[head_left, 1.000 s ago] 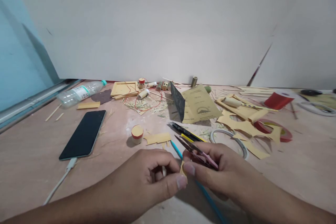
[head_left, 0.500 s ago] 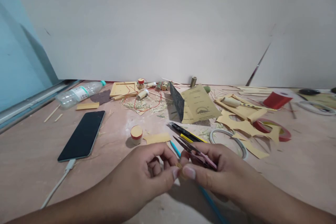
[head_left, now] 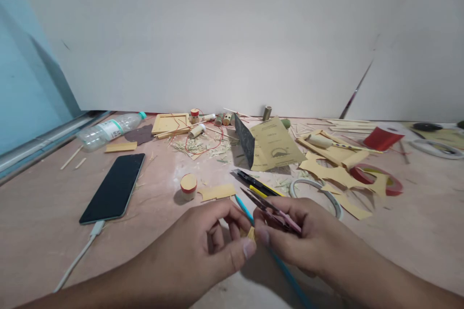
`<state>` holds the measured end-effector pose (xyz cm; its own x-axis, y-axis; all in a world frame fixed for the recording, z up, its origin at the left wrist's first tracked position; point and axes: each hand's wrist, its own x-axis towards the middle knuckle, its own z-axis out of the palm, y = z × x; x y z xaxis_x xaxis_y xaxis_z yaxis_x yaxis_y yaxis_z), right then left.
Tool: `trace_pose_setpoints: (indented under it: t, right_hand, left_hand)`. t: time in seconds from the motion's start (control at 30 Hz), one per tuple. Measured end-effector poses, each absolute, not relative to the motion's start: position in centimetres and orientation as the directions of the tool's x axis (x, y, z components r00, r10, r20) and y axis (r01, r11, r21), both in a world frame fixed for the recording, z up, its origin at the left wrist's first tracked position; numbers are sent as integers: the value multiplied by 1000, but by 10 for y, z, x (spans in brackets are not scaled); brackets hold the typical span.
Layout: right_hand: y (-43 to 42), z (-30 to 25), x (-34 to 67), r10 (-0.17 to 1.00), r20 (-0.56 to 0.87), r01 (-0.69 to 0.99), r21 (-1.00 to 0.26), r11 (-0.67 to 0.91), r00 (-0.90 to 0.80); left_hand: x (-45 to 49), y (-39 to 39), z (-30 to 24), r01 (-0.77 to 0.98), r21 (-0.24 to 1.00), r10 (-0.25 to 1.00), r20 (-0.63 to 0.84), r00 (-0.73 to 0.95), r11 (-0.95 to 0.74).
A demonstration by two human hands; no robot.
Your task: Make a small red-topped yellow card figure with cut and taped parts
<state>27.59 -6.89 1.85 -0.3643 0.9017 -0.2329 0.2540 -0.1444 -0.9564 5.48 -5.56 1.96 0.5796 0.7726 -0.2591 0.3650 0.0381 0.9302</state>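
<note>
My left hand [head_left: 206,246] and my right hand [head_left: 293,236] meet low in the middle of the view, fingertips together. Between their thumbs and forefingers they pinch a small yellow scrap of paper [head_left: 251,234]. My right hand also grips pink-handled scissors [head_left: 270,207], whose dark blades point up and to the left. Under the hands a blue stick [head_left: 246,210] runs across the wooden table [head_left: 43,222]. A small cylinder with a red band [head_left: 189,185] stands just beyond my left hand.
A phone [head_left: 114,188] on a white cable [head_left: 78,258] lies at left, with a plastic bottle [head_left: 108,129] behind it. Sandpaper sheets [head_left: 275,145], yellow paper offcuts [head_left: 340,174], tape rings [head_left: 319,190], a red spool [head_left: 382,139] and wood bits crowd the far side.
The hands stay pinched together with small finger shifts. The yellow scrap showed more a second ago, was nearly hidden half a second ago, and peeks out again now.
</note>
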Motion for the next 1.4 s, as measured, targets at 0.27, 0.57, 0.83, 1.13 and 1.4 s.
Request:
trace_pose_setpoints:
  t: [0.27, 0.57, 0.83, 1.13, 1.4]
  right_hand:
    - [-71, 16, 276, 887, -240, 324, -940, -110, -395]
    - [-73, 11, 277, 903, -187, 222, -969, -105, -387]
    - [-78, 11, 280, 897, -215, 260, -959, -118, -386]
    - [-77, 12, 276, 919, -124, 322, -947, 3, -373]
    - [-79, 8, 274, 923, -118, 295, -955, -5, -365]
  left_hand:
    - [54, -51, 24, 449, 891, 782, -234, 578, -64]
    - [54, -52, 18, 299, 933, 741, -344, 577, 200]
    - [50, -47, 22, 154, 958, 821, -286, 494, 241]
    - [52, -49, 23, 133, 948, 814, -315, 488, 288]
    - [52, -49, 22, 131, 947, 805, -320, 499, 294]
